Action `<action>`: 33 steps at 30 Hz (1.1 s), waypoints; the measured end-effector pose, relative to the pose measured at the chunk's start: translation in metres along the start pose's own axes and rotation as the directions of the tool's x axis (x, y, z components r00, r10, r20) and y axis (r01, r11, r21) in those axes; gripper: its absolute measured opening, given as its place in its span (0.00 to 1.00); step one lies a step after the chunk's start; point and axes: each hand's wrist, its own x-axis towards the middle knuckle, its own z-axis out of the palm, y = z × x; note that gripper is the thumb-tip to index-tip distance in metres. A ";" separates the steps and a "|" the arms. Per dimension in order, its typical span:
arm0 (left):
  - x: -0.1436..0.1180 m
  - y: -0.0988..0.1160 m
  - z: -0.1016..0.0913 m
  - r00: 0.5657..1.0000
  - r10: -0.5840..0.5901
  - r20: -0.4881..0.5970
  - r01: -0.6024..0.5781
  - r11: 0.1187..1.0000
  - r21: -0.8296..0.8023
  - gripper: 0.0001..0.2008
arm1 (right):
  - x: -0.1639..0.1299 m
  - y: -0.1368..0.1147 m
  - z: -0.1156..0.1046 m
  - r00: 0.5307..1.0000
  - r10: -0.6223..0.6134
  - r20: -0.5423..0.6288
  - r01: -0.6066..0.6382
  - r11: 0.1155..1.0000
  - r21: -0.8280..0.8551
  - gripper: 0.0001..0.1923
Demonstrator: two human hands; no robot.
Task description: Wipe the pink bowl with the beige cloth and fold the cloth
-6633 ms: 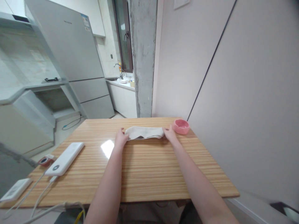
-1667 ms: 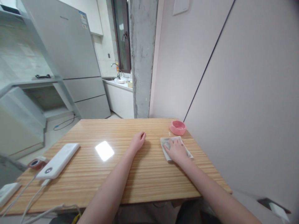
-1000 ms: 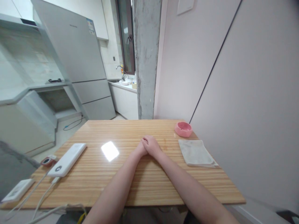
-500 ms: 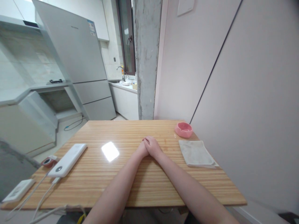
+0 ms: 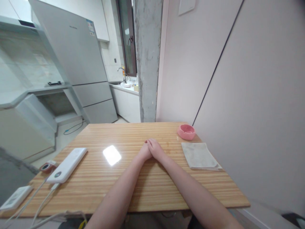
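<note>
Fingers of both hands are folded together, right hand (image 5: pixel 155 148) laid over left hand (image 5: pixel 144 152), resting mid-table (image 5: pixel 133 181) and grasping nothing but each other. And that's the change: moments ago the right palm was pressing on the folded cloth (image 5: pixel 199 155); now it has let go, and the hands have sat clasped like this for the last second. That cloth lies flat by the right edge, close to the wall, just in front of the pink ashtray (image 5: pixel 186 131), well apart from the hands. By my read, the folding is finished. Off left, the white power bank (image 5: pixel 67 164) sits with its cables.
</note>
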 end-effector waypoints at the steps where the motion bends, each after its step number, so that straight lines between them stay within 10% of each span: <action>1: -0.001 0.002 -0.004 1.000 -0.002 0.022 0.003 1.000 -0.005 0.13 | 0.002 0.003 -0.006 0.999 -0.002 -0.039 0.001 0.999 -0.034 0.15; 7: -0.004 0.014 -0.025 0.993 -0.079 0.089 0.088 0.990 -0.112 0.14 | 0.003 0.050 -0.079 0.839 0.224 -0.495 -0.442 0.812 -0.382 0.26; 11: -0.004 0.015 -0.027 0.992 -0.093 0.087 0.105 0.985 -0.137 0.13 | -0.008 0.089 -0.114 0.719 0.407 -0.563 -0.661 0.649 -0.375 0.23; 17: -0.004 0.015 -0.024 0.994 -0.087 0.070 0.098 0.978 -0.182 0.11 | -0.002 0.103 -0.115 0.802 0.284 -0.525 -0.480 0.829 -0.286 0.13; 25: -0.007 0.014 -0.049 0.940 0.034 -0.340 -0.090 0.985 -0.150 0.35 | 0.011 0.039 -0.056 0.989 -0.120 -0.085 0.123 0.992 0.027 0.03; 29: -0.013 0.005 -0.068 0.951 0.139 -0.277 -0.143 0.990 0.004 0.13 | 0.004 0.018 -0.038 0.984 -0.178 -0.031 0.180 0.975 0.127 0.06; 33: -0.025 -0.016 -0.091 0.947 -0.017 -0.321 0.033 0.998 0.047 0.12 | 0.002 0.022 -0.042 0.990 -0.066 -0.122 0.079 0.992 0.098 0.21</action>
